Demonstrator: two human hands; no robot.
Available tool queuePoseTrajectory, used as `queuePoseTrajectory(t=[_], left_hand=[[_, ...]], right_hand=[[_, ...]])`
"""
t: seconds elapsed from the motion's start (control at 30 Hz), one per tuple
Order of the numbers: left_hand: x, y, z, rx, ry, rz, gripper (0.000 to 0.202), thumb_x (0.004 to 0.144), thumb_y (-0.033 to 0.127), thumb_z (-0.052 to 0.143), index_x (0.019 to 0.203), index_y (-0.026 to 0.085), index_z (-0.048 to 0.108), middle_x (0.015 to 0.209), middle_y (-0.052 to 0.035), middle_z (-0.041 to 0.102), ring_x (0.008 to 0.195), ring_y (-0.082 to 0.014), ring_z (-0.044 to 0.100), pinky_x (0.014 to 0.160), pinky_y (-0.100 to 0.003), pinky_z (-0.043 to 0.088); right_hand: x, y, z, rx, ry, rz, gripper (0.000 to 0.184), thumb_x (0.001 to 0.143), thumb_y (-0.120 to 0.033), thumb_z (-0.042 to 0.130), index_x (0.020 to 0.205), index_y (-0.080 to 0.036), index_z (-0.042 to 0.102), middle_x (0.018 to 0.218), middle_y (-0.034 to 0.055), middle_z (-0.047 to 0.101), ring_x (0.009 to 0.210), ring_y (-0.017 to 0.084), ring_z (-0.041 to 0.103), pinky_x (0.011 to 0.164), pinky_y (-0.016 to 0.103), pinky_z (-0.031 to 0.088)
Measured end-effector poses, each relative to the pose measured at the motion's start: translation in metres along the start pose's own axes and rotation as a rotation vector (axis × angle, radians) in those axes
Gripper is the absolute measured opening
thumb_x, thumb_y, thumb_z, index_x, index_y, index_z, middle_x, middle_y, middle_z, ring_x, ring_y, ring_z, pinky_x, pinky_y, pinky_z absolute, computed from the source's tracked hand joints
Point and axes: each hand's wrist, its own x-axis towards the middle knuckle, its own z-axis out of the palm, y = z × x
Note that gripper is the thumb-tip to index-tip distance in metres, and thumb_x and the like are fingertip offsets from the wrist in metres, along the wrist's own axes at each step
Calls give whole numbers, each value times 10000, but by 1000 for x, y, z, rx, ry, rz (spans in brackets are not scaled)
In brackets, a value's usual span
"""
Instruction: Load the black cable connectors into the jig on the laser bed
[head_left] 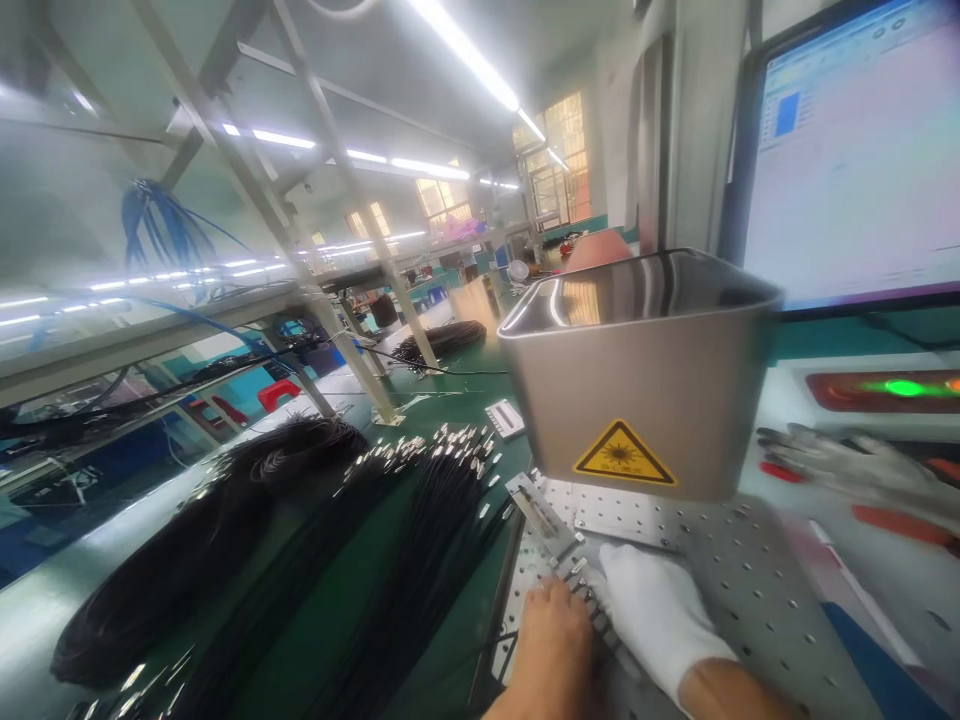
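My bare left hand (553, 630) is at the left side of a narrow metal fixture (541, 515), its fingers curled in over a row of small metal connector ends (579, 575). Against the opposite side rests my right hand (652, 610) in a white glove, fingers bent and pressed together. What either hand grips is hidden or too small to make out. The fixture lies on a perforated metal plate (750, 560). Above it hangs a metal housing (637, 390) with a yellow laser warning label (625, 455).
Bundles of black cables (420, 540) with silver connector ends lie on the green table at left, beside a larger coil (187, 540). At right are grey gloves (862, 465), a white pen-like stick (862, 590) and a lit control panel (885, 390). A monitor (855, 160) stands behind.
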Motion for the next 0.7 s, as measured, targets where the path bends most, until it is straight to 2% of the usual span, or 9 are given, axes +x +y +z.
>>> queuePoseTrajectory(t=[0.07,0.1,0.2,0.27,0.47,0.57,0.63,0.7], left_hand=[[-3,5,-12,24,-134,-28,336,818,49,449,1078,87,658,1046,-192,676,1050,-324,615,912,-451,507],[-6,6,-18,20,-165,-17,349,814,50,458,1107,86,644,1068,-190,674,1081,-325,607,942,-449,498],[-16,9,-32,-29,-122,28,355,784,67,509,1120,68,625,1097,-195,664,1114,-322,589,999,-435,471],[-20,9,-36,-54,-103,21,346,764,60,522,1091,56,633,1099,-201,660,1118,-316,584,1031,-429,447],[-11,7,-22,-88,-103,12,321,825,96,480,1102,75,641,1075,-198,668,1109,-318,583,999,-443,458],[-7,5,-21,-120,-121,-69,327,870,131,452,1127,75,645,1139,-203,653,1148,-320,576,1000,-424,457],[-11,4,-28,-163,-70,-106,324,887,157,446,1136,90,642,1170,-194,641,1126,-315,587,969,-410,469],[-16,0,-42,-188,2,-117,304,886,147,446,1115,106,641,1153,-175,642,1072,-300,602,919,-391,480]], right_hand=[[0,0,-1,0,-6,-2,365,1013,-305,342,987,-147,671,940,138,717,881,320,705,756,428,545],[0,0,-1,2,-11,-1,364,1015,-313,342,994,-151,667,938,131,718,876,320,705,754,431,548],[-1,2,0,3,-22,-4,361,1019,-329,340,1012,-158,657,932,124,720,874,319,704,760,440,549],[-2,2,1,-5,-23,-9,365,1019,-323,335,1014,-152,657,941,139,718,898,326,701,771,445,544],[-6,-4,-3,-20,18,-26,380,1018,-280,319,1053,-128,665,993,153,714,911,330,698,777,450,538],[-11,3,-3,5,30,-1,405,1028,-277,289,1054,-149,672,999,124,725,920,297,702,803,426,542],[-17,17,8,-6,79,1,431,1021,-217,250,1077,-172,675,1043,110,722,951,266,696,825,400,538],[-27,39,30,-71,240,-45,435,967,-114,281,1115,-189,683,1135,120,698,1003,253,679,831,370,533]])
